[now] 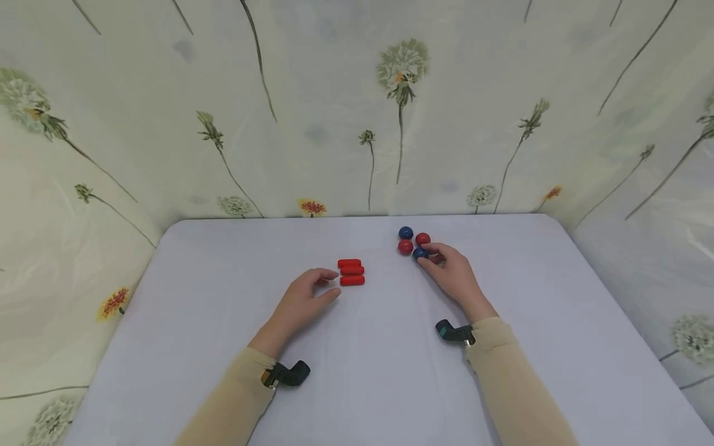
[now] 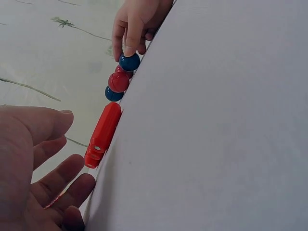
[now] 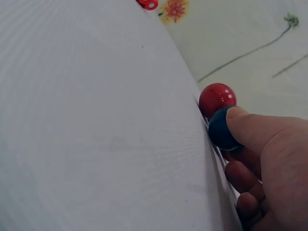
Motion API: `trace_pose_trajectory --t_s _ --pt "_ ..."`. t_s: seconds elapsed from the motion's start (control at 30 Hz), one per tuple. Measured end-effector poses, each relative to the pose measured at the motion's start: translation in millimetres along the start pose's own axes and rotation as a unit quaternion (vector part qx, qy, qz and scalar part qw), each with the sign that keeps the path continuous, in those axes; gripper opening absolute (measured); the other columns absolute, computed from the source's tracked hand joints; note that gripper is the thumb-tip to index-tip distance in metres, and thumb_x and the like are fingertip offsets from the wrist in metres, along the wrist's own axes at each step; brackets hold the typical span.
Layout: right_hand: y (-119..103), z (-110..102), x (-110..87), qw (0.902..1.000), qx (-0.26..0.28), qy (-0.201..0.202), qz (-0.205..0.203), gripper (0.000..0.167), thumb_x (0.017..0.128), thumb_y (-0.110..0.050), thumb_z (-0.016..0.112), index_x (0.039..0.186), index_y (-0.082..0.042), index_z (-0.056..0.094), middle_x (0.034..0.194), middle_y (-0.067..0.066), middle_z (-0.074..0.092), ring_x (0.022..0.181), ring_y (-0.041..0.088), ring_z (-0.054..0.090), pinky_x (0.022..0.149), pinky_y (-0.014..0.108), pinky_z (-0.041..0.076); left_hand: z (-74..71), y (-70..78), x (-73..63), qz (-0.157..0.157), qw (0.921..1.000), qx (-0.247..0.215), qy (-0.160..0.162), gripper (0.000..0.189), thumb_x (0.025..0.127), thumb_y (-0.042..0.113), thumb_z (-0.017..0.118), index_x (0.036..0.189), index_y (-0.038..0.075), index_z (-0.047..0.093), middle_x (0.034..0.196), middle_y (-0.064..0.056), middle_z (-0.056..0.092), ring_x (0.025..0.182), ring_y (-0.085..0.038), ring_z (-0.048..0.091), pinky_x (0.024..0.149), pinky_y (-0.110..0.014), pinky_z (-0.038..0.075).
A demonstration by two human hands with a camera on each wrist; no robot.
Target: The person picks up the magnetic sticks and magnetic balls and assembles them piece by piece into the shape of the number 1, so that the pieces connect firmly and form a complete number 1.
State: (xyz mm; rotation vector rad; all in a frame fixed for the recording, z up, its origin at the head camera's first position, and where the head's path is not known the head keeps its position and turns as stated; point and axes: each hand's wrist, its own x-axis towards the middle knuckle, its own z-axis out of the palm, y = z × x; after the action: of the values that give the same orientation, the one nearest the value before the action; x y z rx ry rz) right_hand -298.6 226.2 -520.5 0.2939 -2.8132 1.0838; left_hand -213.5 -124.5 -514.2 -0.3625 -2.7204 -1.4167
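Note:
My right hand [image 1: 456,277] pinches a glossy blue ball [image 3: 220,130] between thumb and fingers, low over the white tabletop. Close around that ball lie two red balls [image 1: 405,247] and a second blue ball [image 1: 406,233]. In the left wrist view, the red ball [image 2: 118,82] shows a dark line round its middle. Three short red rods [image 1: 352,271] lie side by side left of the balls, with a pale spot on the end that shows. My left hand [image 1: 301,301] is beside their left ends, thumb and fingers apart, holding nothing.
A white cloth [image 1: 385,359] covers the table, whose back edge runs just behind the balls. Behind and at both sides hangs a pale curtain [image 1: 323,124] printed with dandelions. Each wrist wears a small dark camera [image 1: 294,374] on the inner side.

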Motion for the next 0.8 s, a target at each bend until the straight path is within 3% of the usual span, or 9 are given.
trace_pose_trajectory --t_s 0.27,0.6,0.8 --pt "-0.3 1.2 -2.2 0.9997 0.016 -0.012 -0.015 0.045 0.092 -0.043 0.070 0.130 -0.019 0.064 0.109 0.005 0.067 0.094 0.022 0.063 0.087 0.046 0.048 3.6 0.3 2.2 -0.027 0.9995 0.013 -0.003 0.030 0.092 0.033 0.069 0.120 0.022 0.066 0.116 0.006 0.063 0.109 -0.014 0.058 0.096 -0.037 0.045" --pt "-0.9 -0.7 -2.9 0.9984 0.012 -0.035 -0.043 0.041 0.095 -0.034 0.068 0.133 -0.021 0.064 0.127 0.008 0.063 0.107 0.026 0.061 0.093 0.048 0.046 5.4 -1.2 2.6 -0.026 0.9993 0.026 0.000 0.027 0.092 0.033 0.070 0.117 0.023 0.067 0.112 0.006 0.063 0.106 -0.012 0.058 0.095 -0.037 0.046" --pt "0.6 1.3 -2.5 0.9987 0.013 -0.041 -0.025 0.047 0.091 -0.044 0.070 0.132 -0.020 0.064 0.129 0.004 0.062 0.112 0.024 0.058 0.098 0.047 0.044 4.3 1.0 3.6 -0.020 0.9995 0.026 0.000 0.028 0.092 0.030 0.071 0.117 0.020 0.067 0.113 0.003 0.064 0.106 -0.014 0.058 0.095 -0.039 0.046"
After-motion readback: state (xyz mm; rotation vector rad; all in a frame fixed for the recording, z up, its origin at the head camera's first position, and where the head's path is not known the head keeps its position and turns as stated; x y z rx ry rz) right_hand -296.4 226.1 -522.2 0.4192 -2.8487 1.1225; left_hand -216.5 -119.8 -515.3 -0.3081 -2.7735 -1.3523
